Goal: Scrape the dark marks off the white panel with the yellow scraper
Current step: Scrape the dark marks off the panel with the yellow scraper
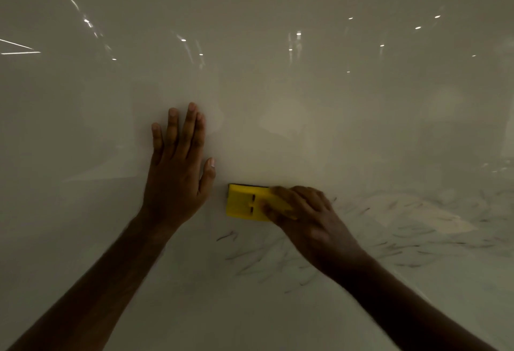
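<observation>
A glossy white panel (pixel 278 86) fills the whole view. Thin dark marks (pixel 250 259) streak its lower middle and run off to the lower right (pixel 411 247). My right hand (pixel 308 220) grips the right half of the yellow scraper (pixel 244 202), which lies flat against the panel just above the marks. The scraper has a dark strip along its top edge and two small slots in its face. My left hand (pixel 178 167) rests flat on the panel to the left of the scraper, fingers spread and pointing up, holding nothing.
Small bright ceiling lights are reflected in the upper part of the panel (pixel 298 34). A paler patch (pixel 417 214) lies on the panel at the lower right among the marks.
</observation>
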